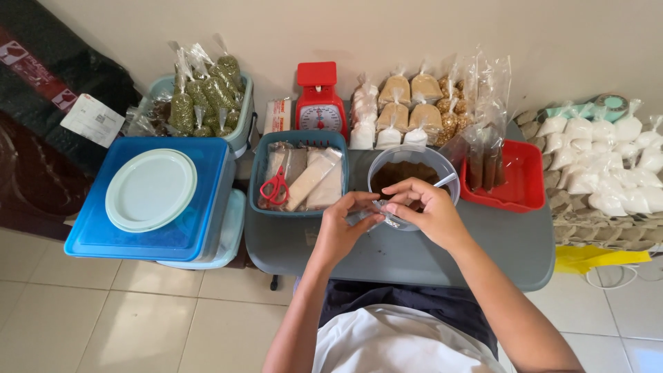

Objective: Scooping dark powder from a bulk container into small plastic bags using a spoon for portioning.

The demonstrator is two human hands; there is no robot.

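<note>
Bright, even daylight — edges bowed

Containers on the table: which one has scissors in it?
The teal basket, left of the round bowl of brown powder: red-handled scissors lie on its packets. The red tray holds only upright bags.

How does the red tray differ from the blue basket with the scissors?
The red tray is shallow with solid walls and sits to the right of the bowl; the blue basket is deeper and sits to its left. The tray holds upright clear bags of brown stuff; the basket holds flat pale packets and red scissors. Both are rectangular and rest on the grey table.
</note>
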